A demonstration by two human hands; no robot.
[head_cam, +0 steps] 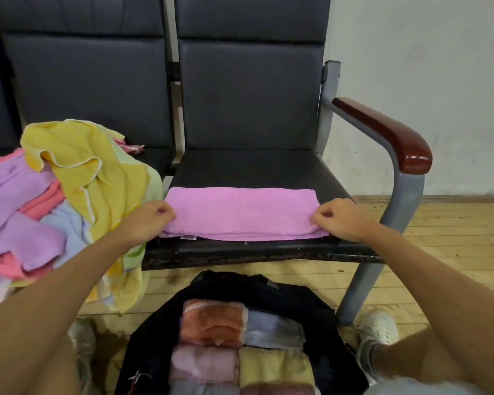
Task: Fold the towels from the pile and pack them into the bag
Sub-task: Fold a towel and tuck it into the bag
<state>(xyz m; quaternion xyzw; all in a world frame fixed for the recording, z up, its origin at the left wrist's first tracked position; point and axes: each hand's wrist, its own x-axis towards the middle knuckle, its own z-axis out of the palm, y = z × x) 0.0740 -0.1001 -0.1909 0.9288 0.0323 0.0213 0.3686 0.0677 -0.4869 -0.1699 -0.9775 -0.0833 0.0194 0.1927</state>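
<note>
A pink towel (241, 213), folded into a long strip, lies across the front of the black chair seat (257, 169). My left hand (149, 220) pinches its left end and my right hand (340, 219) pinches its right end, fingers curled on the cloth. A pile of unfolded towels (49, 195), yellow, lilac, pink and pale blue, covers the seat to the left and hangs over its edge. On the floor below me stands an open black bag (294, 300) holding several folded towels (240, 337) in orange, grey-blue, pink and yellow.
The chair has a grey metal frame and a red-brown armrest (388, 132) on the right. A white wall stands behind it. The floor is light wooden planks (454, 240). My shoes (378, 327) stand beside the bag.
</note>
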